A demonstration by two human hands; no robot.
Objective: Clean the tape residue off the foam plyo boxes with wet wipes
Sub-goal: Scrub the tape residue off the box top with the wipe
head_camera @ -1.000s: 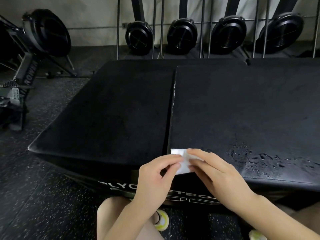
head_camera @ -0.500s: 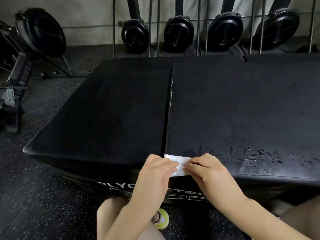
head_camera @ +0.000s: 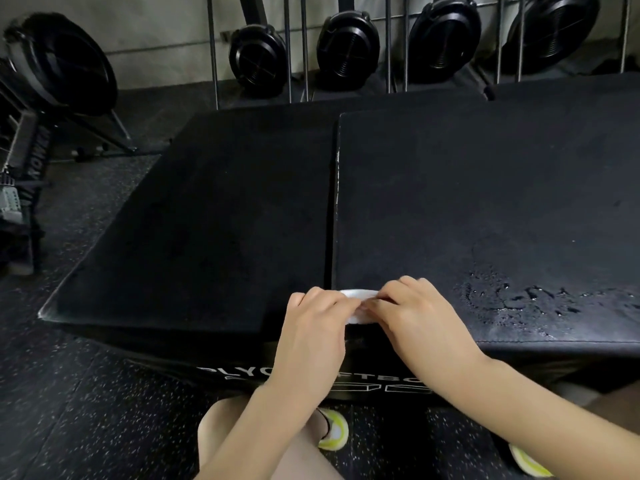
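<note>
While both hands pinch one small white wet wipe [head_camera: 356, 299] between fingertips, left hand [head_camera: 313, 327] and right hand [head_camera: 420, 317] meet right at the seam [head_camera: 333, 216] between the two plyo boxes, at its near end. Looks like folding or bunching the wipe up, tbh; can't tell if it touches the foam underneath.

Left of the seam: left plyo box [head_camera: 207, 216], matte and dry-looking. Right of the seam: right plyo box [head_camera: 485, 188], with a wet patch [head_camera: 540, 299] beaded along the near edge, well right of the hands. Pale flecks down the seam itself, maybe leftover tape residue, too small to call.

Could go wrong from here:
- wipe bunched too small, so just smearing sticky stuff around instead of lifting it
- wipe slipping down into the seam gap, since it's held right over it
- thin wipe tearing on the foam skin if scrubbed hard

Containers: none in view, no wipe pack, no bin, so nothing to report inside anything.

Beyond the far end of the seam: a row of rowing machines [head_camera: 346, 46] stood up against the wall. Below the near end: speckled rubber floor [head_camera: 86, 410] and a yellow-green shoe [head_camera: 334, 429].
</note>
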